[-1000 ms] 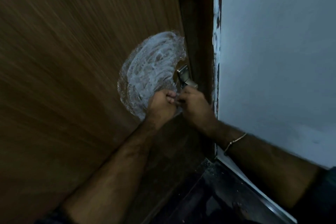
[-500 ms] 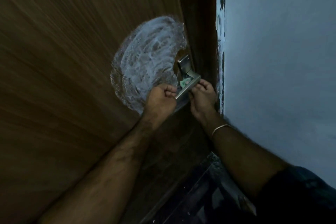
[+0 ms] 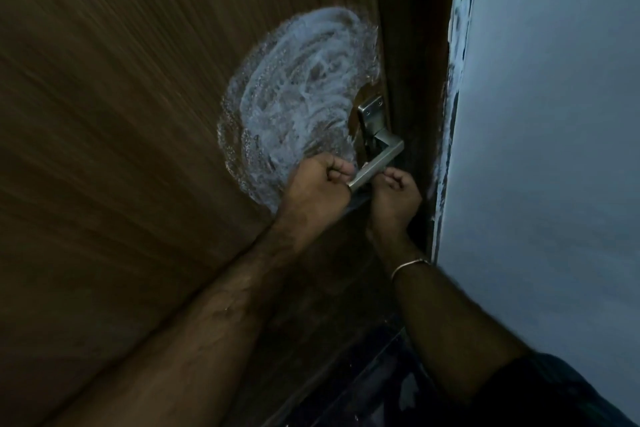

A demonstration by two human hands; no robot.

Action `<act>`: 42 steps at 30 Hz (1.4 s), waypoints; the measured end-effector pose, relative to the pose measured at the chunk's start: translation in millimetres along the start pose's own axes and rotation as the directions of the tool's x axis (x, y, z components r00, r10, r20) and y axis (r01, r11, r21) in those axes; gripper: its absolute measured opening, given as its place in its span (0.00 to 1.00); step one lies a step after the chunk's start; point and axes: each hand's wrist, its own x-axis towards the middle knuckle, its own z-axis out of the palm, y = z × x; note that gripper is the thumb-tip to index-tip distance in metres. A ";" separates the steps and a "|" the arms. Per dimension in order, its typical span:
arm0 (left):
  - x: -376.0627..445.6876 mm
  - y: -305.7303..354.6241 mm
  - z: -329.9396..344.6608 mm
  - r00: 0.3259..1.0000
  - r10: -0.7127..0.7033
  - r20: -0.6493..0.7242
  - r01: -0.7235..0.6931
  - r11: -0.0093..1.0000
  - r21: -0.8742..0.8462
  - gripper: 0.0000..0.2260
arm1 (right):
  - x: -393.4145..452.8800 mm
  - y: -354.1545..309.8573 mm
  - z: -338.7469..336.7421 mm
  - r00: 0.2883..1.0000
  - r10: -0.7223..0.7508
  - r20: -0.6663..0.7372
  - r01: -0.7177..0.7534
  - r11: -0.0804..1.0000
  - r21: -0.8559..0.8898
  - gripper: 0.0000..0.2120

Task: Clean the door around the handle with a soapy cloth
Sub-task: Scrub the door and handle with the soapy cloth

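A brown wooden door [image 3: 145,121] carries a round patch of white soap lather [image 3: 298,94] left of a silver lever handle [image 3: 375,163]. My left hand [image 3: 317,185] is a closed fist at the lever's free end. My right hand [image 3: 394,196] is curled just right of the lever and below it. A thin dark strip of cloth [image 3: 360,199] shows between the two fists under the lever; most of it is hidden inside the hands. A metal plate [image 3: 371,116] holds the lever to the door.
The dark door frame [image 3: 419,80] runs right of the handle. A pale blue-white wall [image 3: 554,114] with chipped paint along its edge stands close on the right. Dark floor [image 3: 381,374] lies below. A thin bangle [image 3: 410,265] circles my right wrist.
Both hands have parted from below the handle to either side of the lever. The right hand has dropped under it. The view has shifted, so the handle sits lower and further right.
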 end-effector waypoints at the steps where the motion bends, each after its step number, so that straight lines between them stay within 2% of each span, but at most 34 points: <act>1: 0.1 -0.3 -1.0 1.000 0.000 0.007 0.000 1.000 0.007 0.13 | -2.9 -1.5 0.4 0.999 0.013 0.045 -0.014 1.000 0.024 0.10; 4: 1.7 -0.5 -1.9 1.000 -0.025 0.019 0.025 1.000 -0.013 0.14 | -14.6 -13.4 9.4 0.981 0.040 0.190 -0.077 0.977 0.196 0.09; 7: 3.8 -2.2 -1.7 1.000 -0.020 0.013 0.020 1.000 0.000 0.16 | -16.3 -22.3 18.8 0.986 0.050 0.160 -0.099 0.944 0.315 0.11; 12: 4.3 -2.3 -2.7 0.999 -0.018 0.034 0.017 1.000 0.012 0.16 | -8.7 -17.9 22.6 0.993 -0.067 0.097 0.053 0.989 0.137 0.11; 15: 4.9 -3.5 -0.8 0.999 -0.029 0.025 0.029 1.000 0.004 0.16 | -3.3 -7.5 17.6 0.990 -0.098 0.099 0.098 0.995 0.001 0.07; 17: 2.1 -3.8 -1.6 0.999 -0.015 0.040 0.014 1.000 0.016 0.15 | 0.9 6.7 4.0 0.997 -0.067 0.039 0.070 0.993 -0.096 0.05; 19: -1.6 -3.2 -3.0 0.998 0.023 0.051 -0.026 0.998 0.053 0.14 | 4.5 13.4 -11.9 0.999 0.010 -0.044 -0.012 0.998 -0.060 0.05; 21: -1.1 -5.5 -3.2 0.998 0.051 0.022 -0.053 0.994 0.097 0.15 | 8.3 8.0 -17.2 0.999 0.020 -0.031 -0.022 0.999 -0.044 0.06; 25: 1.1 -6.8 -2.6 1.000 0.022 -0.003 -0.022 0.995 0.095 0.14 | 11.6 -15.1 2.8 0.991 -0.135 -0.017 0.134 0.990 -0.036 0.13; 29: -0.3 -3.8 -1.5 0.999 0.033 -0.002 -0.033 0.993 0.112 0.15 | 12.4 -7.4 0.5 0.965 -0.259 0.033 0.259 0.939 -0.224 0.15; 33: 2.9 -5.9 1.7 0.998 0.041 -0.047 -0.036 0.994 0.103 0.16 | 19.3 -20.2 7.4 0.981 -0.186 -0.058 0.173 0.968 -0.185 0.14; 37: 1.2 -3.8 2.2 0.998 0.052 -0.033 -0.047 0.992 0.120 0.16 | 5.4 -10.1 3.7 0.977 -0.211 -0.013 0.201 0.945 -0.258 0.16; 40: 0.0 -4.3 1.5 0.997 0.059 -0.041 -0.053 0.990 0.134 0.15 | 15.2 -7.4 -0.3 0.986 -0.104 -0.127 0.067 0.962 -0.265 0.14; 42: 0.1 -3.8 0.5 0.997 0.064 -0.034 -0.059 0.989 0.135 0.15 | 19.6 -13.5 5.7 0.980 -0.081 -0.183 0.040 0.976 -0.215 0.12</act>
